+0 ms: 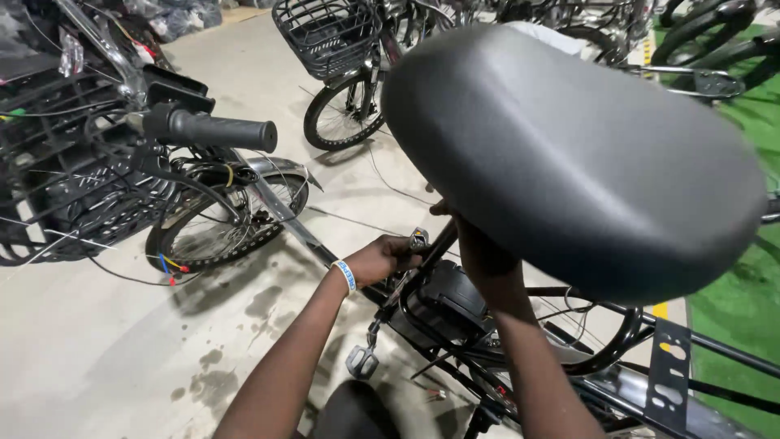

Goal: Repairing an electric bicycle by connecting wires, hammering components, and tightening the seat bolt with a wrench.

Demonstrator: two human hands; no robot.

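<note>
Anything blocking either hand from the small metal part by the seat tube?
No. The left hand already grips the small metal part beside the seat tube. The right hand is there too, but the big black saddle hides most of it from view.

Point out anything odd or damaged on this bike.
Loose wires with bare coloured ends dangle unconnected beside the front wheel. Dark wet stains blotch the concrete floor beneath the frame. Nothing else stands out.
</note>
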